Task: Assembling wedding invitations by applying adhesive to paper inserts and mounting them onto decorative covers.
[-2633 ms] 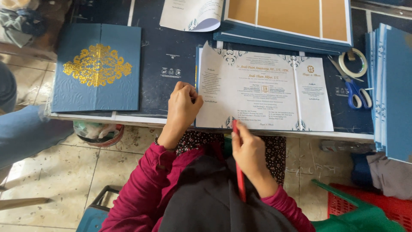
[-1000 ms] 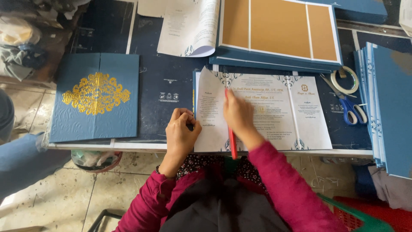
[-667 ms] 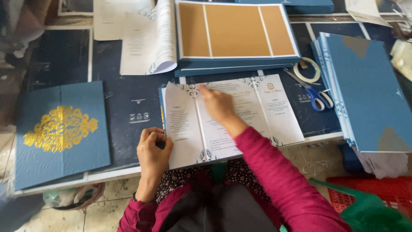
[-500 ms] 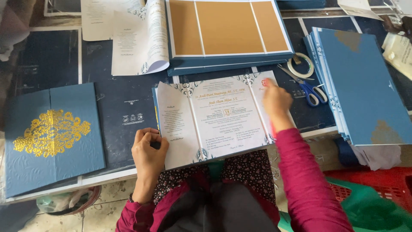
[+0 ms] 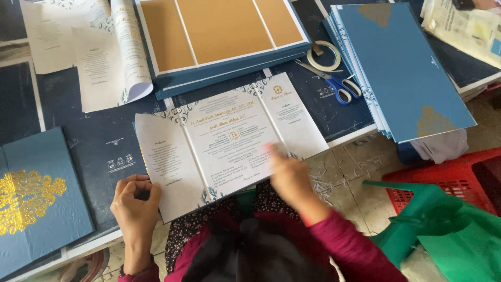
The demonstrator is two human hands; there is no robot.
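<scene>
A white printed sheet [image 5: 229, 138] with three folded panels and dark ornamental corners lies on the dark blue table, overhanging the front edge. My left hand [image 5: 136, 201] rests with curled fingers against the sheet's lower left edge. My right hand [image 5: 289, 175] is blurred by motion and lies over the sheet's lower right part, near the right fold. Whether it holds anything cannot be made out. A blue cover edge shows just under the sheet on the left.
An open blue cover with tan panels [image 5: 219, 31] lies behind the sheet. A stack of blue covers [image 5: 407, 68] sits right, with scissors [image 5: 334, 83] and a tape roll [image 5: 323, 55] beside it. Loose printed sheets [image 5: 99, 57] lie back left. A gold-ornamented cover [image 5: 36, 203] is at left. A red crate [image 5: 443, 183] stands on the floor.
My right hand swept across the sheet from the left fold to the right, then came back down to the lower right. My left hand stayed at the lower left edge.
</scene>
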